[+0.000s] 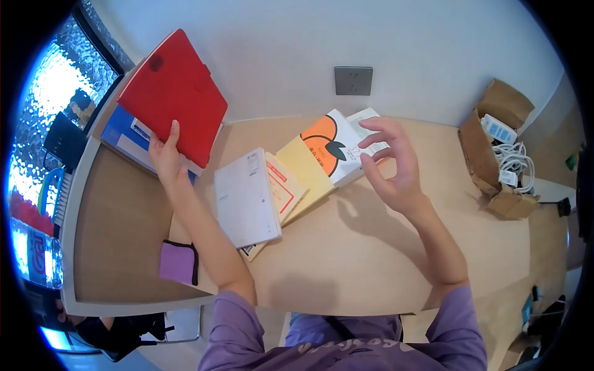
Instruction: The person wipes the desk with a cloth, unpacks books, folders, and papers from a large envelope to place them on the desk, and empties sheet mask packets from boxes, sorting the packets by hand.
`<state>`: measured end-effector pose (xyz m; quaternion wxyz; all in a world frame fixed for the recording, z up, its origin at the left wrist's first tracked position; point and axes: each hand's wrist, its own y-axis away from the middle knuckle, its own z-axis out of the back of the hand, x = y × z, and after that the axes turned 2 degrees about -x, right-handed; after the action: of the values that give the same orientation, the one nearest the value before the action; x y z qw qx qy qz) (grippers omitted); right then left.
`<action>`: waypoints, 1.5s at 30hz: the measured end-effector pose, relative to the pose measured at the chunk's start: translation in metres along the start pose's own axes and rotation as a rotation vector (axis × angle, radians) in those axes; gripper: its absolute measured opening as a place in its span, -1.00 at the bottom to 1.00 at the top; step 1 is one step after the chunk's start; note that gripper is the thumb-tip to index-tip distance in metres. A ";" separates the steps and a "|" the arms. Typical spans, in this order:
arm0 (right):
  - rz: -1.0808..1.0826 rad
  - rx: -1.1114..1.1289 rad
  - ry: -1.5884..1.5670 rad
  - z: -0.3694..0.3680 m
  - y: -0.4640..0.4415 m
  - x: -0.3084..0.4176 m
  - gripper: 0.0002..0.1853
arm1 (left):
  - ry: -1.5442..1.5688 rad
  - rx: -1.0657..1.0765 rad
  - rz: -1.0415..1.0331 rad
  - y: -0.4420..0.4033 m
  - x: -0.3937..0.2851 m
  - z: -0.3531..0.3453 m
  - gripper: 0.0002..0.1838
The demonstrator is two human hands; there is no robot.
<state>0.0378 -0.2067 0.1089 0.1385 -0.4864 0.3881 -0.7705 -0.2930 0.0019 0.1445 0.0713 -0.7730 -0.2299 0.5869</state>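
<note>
My left hand [168,151] grips the lower edge of a red notebook [179,93], thumb on its cover, above a blue and white book [127,133] at the left. My right hand [393,164] hangs in the air with its fingers curved and apart, holding nothing. Just left of it, a white book with an orange fruit picture [322,145] lies over other books. A yellow book [304,162], a cream book with red print [284,185] and a white book [247,198] overlap in a fanned row on the desk.
A cardboard box [486,154] with white cables stands at the right of the desk [371,260]. A purple cloth [178,262] lies at the lower left. On the wall is a grey socket [353,81]. A plastic bottle [37,253] stands at the far left.
</note>
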 end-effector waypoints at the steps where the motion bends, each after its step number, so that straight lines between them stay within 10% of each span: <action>1: 0.000 0.015 -0.004 -0.003 0.001 -0.001 -0.52 | 0.017 -0.020 -0.016 -0.009 0.017 0.007 -0.52; 16: -0.007 0.091 0.060 -0.006 0.006 -0.008 -0.52 | 0.029 -0.264 0.080 -0.030 0.073 0.037 -0.52; 22: -0.020 0.091 0.063 -0.007 0.006 -0.007 -0.52 | -0.432 -0.406 -0.586 0.000 0.017 0.001 -0.35; 24: -0.040 0.098 0.070 -0.006 0.005 -0.007 -0.52 | 0.093 -0.157 -0.432 0.018 -0.024 -0.023 -0.30; 26: -0.048 0.103 0.073 -0.007 0.004 -0.008 -0.52 | 0.936 0.611 0.082 0.035 -0.051 -0.017 -0.13; 29: -0.058 0.109 0.085 -0.006 0.005 -0.009 -0.53 | 1.162 0.938 0.344 0.043 -0.055 -0.037 -0.10; 38: -0.080 0.099 0.097 -0.003 0.003 -0.009 -0.55 | 0.154 -0.288 -0.220 0.041 -0.043 -0.040 -0.25; 45: -0.104 0.156 0.114 -0.008 0.007 -0.009 -0.53 | -0.272 -0.431 -0.015 0.015 0.003 -0.031 -0.03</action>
<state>0.0346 -0.2025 0.0962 0.1132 -0.4490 0.3085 -0.8309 -0.2592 -0.0046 0.1451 -0.1223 -0.6824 -0.3628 0.6226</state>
